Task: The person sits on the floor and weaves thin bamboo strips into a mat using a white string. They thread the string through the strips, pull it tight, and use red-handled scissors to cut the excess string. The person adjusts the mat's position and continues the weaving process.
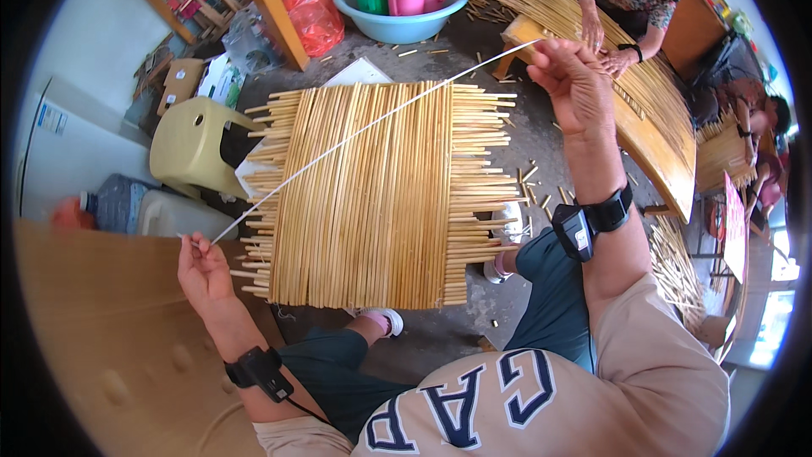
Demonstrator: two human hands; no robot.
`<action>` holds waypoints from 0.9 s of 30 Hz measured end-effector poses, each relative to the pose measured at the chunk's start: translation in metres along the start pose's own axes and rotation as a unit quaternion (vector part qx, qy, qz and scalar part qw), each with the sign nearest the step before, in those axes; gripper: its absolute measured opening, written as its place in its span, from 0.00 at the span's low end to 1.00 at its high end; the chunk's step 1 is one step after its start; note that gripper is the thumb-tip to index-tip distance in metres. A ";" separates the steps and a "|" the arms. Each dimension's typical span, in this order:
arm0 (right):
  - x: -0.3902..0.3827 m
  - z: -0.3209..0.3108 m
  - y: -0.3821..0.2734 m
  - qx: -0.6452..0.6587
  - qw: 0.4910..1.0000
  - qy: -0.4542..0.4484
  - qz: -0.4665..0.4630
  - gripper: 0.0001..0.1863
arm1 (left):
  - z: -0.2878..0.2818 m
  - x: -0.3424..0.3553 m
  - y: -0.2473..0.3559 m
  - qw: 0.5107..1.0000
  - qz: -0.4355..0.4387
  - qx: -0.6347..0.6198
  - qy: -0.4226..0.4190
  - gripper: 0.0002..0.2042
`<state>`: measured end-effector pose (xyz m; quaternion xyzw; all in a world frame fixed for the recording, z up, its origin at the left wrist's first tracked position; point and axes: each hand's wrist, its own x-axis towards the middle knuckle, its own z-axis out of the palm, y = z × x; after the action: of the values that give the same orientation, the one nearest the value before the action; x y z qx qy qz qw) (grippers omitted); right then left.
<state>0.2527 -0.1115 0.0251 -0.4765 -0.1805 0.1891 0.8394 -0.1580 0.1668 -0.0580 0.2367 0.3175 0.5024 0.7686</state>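
A white string runs taut on a slant, from low on the left to high on the right. Its lower end is pinched in the fingers of my left hand, left of the mat's near corner. Raised to the far right, my right hand grips the other end between thumb and fingers. Beneath the string lies a panel of straw-coloured reed sticks, laid side by side lengthwise. Crosswise sticks jut out unevenly from under its left and right sides. What supports the panel is mostly hidden.
A co-worker's hands touch long reeds on a wooden bench at far right. A blue basin holds thermos flasks. A yellow stool stands left, near a wooden panel. Cut stick pieces litter the floor.
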 end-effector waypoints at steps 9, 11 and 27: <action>-0.006 -0.033 -0.016 0.007 0.999 0.009 -0.037 0.04 | 0.010 -0.013 -0.024 1.000 -0.016 0.015 0.020 0.04; -0.003 -0.045 -0.022 0.045 0.998 0.000 -0.046 0.04 | 0.011 -0.015 -0.035 0.999 -0.030 0.030 0.008 0.04; -0.018 -0.065 -0.049 -0.062 0.998 0.015 -0.021 0.03 | -0.023 -0.038 -0.202 0.413 0.116 0.876 -0.221 0.35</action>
<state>0.2760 -0.1909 0.0343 -0.5265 -0.1891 0.1531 0.8146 -0.0602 0.0551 -0.2020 0.9188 0.3738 -0.0344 0.1218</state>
